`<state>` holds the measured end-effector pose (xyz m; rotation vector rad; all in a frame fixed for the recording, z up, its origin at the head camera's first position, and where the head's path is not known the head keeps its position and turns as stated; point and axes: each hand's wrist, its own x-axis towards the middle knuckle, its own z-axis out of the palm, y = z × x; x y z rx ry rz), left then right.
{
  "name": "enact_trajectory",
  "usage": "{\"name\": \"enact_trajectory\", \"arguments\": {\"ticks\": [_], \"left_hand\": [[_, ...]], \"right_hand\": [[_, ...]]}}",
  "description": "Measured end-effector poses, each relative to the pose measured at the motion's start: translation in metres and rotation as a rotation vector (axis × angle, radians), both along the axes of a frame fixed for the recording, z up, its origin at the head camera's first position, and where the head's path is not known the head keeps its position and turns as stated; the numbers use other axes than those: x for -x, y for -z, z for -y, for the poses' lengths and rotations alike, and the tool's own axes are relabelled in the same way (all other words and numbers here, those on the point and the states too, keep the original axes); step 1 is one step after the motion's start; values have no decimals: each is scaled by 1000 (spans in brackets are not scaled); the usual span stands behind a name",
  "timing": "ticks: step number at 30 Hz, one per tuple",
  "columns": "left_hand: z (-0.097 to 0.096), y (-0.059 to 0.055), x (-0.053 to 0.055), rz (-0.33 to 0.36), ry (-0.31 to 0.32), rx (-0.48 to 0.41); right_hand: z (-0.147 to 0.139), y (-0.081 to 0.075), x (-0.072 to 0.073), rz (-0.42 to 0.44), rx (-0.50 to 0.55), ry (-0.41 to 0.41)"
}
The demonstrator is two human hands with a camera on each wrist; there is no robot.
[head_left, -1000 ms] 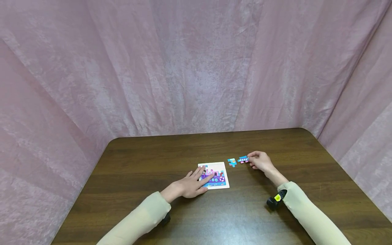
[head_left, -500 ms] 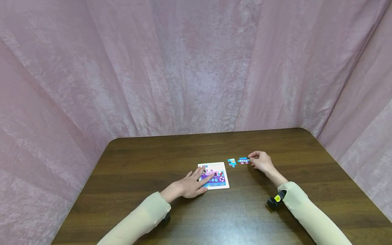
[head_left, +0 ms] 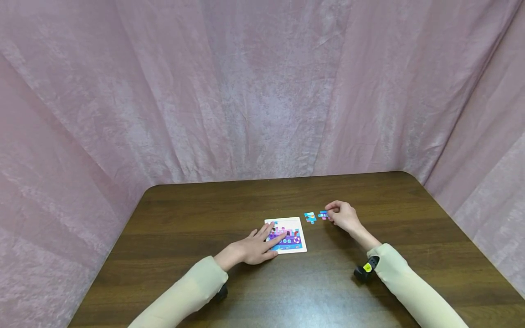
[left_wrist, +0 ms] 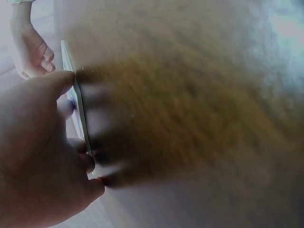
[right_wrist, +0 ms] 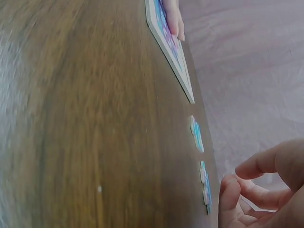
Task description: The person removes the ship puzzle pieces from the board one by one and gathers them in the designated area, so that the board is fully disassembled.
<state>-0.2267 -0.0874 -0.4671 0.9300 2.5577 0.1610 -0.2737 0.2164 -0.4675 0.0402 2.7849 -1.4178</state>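
Note:
In the head view, my left hand [head_left: 256, 248] lies with spread fingers on a white-framed jigsaw puzzle [head_left: 293, 245] showing a purple boat. My fingers cover its left part; its upper part is bare white. To the right, my right hand [head_left: 343, 216] hovers at a blue and purple puzzle piece [head_left: 323, 215], partly hiding it. The right wrist view shows that piece [right_wrist: 205, 187] flat on the table, apart from my loosely bent fingers [right_wrist: 261, 164], which hold nothing. A second blue puzzle piece [head_left: 310, 217] with an orange spot lies between it and the frame.
The brown wooden table [head_left: 205, 205] has rounded far corners. Behind it hangs a pink velvet curtain [head_left: 262, 91]. A black wrist camera [head_left: 362, 273] sits under my right sleeve.
My right hand lets go of the right puzzle piece, which settles flat on the table, then moves left over it. My left hand stays in place.

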Motion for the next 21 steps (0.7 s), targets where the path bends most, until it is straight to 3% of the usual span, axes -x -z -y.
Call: {"name": "enact_trajectory", "arguments": {"ticks": [21], "left_hand": [[-1,-2,0,5,-6,-12]], "right_hand": [[30,-3,-7,16,50,-209]]}}
